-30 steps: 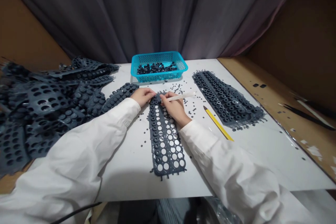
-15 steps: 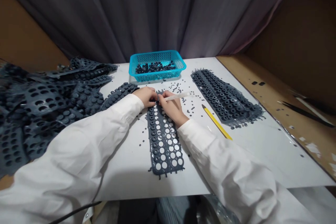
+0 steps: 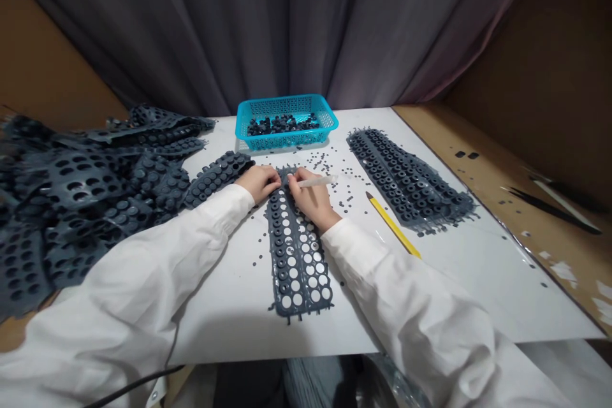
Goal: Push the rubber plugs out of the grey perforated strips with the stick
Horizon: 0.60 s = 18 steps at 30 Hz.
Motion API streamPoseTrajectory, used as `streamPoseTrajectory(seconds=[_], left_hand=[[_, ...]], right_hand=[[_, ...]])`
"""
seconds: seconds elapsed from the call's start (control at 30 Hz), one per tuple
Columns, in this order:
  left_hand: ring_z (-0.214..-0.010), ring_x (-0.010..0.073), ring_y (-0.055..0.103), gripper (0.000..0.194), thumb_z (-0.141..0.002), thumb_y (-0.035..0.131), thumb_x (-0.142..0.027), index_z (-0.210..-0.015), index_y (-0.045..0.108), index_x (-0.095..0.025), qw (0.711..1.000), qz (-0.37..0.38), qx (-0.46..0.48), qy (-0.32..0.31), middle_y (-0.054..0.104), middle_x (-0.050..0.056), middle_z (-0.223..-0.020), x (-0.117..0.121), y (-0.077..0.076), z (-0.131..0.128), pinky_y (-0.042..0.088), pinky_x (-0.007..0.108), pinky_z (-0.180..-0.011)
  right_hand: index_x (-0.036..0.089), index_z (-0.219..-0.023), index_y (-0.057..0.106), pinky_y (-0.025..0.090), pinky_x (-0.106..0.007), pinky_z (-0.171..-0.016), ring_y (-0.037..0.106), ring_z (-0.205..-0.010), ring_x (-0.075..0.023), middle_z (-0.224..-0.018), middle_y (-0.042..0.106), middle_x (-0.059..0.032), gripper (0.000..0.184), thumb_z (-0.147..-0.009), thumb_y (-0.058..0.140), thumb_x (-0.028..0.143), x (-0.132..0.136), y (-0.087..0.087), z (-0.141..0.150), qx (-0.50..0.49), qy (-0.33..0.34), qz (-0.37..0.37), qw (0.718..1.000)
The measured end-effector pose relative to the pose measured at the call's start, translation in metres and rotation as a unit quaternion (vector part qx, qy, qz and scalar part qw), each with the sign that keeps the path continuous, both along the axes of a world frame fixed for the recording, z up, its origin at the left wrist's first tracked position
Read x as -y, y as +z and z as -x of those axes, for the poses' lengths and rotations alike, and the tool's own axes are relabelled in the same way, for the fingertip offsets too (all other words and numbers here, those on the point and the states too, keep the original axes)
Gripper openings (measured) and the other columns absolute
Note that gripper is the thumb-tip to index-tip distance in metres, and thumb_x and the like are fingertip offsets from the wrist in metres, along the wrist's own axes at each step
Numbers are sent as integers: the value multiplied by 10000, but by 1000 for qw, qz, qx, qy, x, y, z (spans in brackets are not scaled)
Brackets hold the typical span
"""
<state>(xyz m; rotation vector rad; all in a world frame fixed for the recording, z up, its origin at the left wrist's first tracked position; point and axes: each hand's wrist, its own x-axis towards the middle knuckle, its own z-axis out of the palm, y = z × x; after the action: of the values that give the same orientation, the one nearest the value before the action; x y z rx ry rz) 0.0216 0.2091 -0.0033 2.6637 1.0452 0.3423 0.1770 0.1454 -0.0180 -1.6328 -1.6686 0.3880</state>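
Observation:
A dark grey rubber sheet [image 3: 300,268] with rows of round holes lies lengthwise before me. White shows through many holes, while black rubber rings [image 3: 280,252] sit along its left column. My left hand [image 3: 262,182] rests at the sheet's far left edge, fingers curled together; whatever lies between the fingertips is hidden. Closed around a slim white pen-like tool [image 3: 319,182], my right hand [image 3: 313,203] is over the sheet's far right part. The tool's back end points right, and its working tip is covered by the fingers.
A turquoise basket [image 3: 287,139] holding small black pieces stands at the back. Grey moulded sheets [image 3: 86,178] are heaped on the left. Another studded sheet [image 3: 406,178] lies to the right, near a yellow pencil-like tool [image 3: 394,227]. Tweezers [image 3: 549,207] lie far right; small dark discs are scattered about.
My left hand has drawn slightly left, away from my right hand. My right hand keeps the white tool, whose back end sits slightly lower. The whole view has shifted a little.

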Motion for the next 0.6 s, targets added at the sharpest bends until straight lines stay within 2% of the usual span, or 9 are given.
streamPoseTrajectory(seconds=[0.17, 0.27, 0.47, 0.6], left_hand=[[-674, 149, 540, 134, -799, 509, -215, -774, 612, -133, 999, -5, 31, 37, 608, 57, -764, 7, -7, 2, 434, 270, -704], [-707, 153, 548, 100, -779, 537, -215, -773, 609, -146, 999, 1, 30, 25, 600, 47, -774, 6, -7, 0, 437, 272, -720], [-751, 185, 559, 57, -693, 608, -187, -735, 601, -149, 999, 10, 30, 3, 578, 44, -764, 3, -5, -2, 447, 298, -745], [-761, 190, 569, 58, -677, 609, -166, -732, 609, -147, 999, 14, 48, -4, 586, 50, -769, 1, -7, -3, 455, 298, -751]], right_hand=[[191, -674, 545, 348, -240, -599, 542, -617, -144, -627, 602, -7, 231, -855, 443, 291, 1, -2, 0, -2, 0, 1, 1000], [193, -704, 558, 340, -241, -576, 544, -623, -150, -653, 612, -15, 221, -856, 440, 300, -1, 2, 1, 13, -1, 11, 1000], [190, -742, 593, 315, -261, -557, 556, -646, -185, -696, 634, -68, 189, -841, 458, 277, -21, 19, 10, 126, 33, 43, 991], [196, -779, 593, 302, -258, -558, 557, -633, -178, -698, 637, -65, 277, -899, 372, 315, -28, 14, 17, 150, 26, 32, 988]])
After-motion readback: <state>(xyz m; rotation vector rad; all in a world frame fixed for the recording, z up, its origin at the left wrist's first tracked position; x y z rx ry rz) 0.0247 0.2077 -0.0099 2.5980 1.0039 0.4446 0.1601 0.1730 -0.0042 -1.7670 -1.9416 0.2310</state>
